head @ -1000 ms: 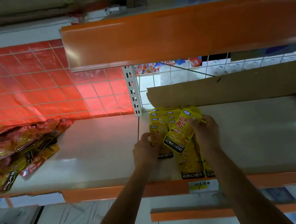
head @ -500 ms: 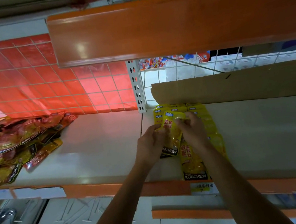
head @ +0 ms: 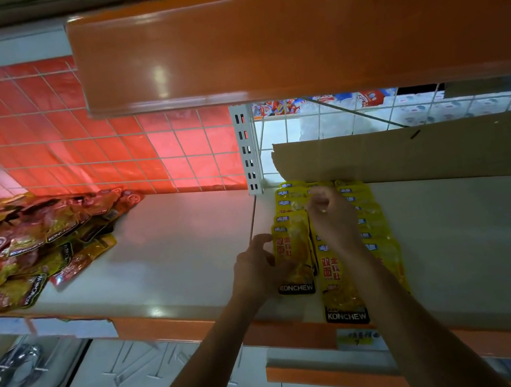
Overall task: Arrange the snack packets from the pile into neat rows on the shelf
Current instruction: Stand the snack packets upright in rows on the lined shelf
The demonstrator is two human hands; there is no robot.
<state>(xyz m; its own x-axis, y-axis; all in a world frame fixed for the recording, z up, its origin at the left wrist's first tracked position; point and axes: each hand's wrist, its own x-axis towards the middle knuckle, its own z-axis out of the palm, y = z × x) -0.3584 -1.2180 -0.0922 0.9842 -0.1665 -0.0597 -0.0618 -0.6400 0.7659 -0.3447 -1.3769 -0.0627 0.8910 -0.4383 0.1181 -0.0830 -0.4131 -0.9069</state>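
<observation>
We see yellow KONCHEW packets (head: 378, 225) laid flat in 3 overlapping rows, front to back, on the white shelf (head: 174, 252). They're just R of the slotted upright (head: 248, 148), w/ the back ends up against a cardboard sheet (head: 421, 152). Our left hand (head: 259, 267) holds the L-row front packet (head: 293, 253): thumb on its face, fingers curled at its L edge. Our right hand (head: 332, 215) is over the rows further back, fingers curled. It's blurred, so we can't tell if it grips anything. The mid-row front packet (head: 342, 295) reaches the shelf's orange lip, just above a yellow price label (head: 357, 337). A loose pile (head: 28, 252) of red & gold packets sits at the shelf's far L, well apart from the rows.
</observation>
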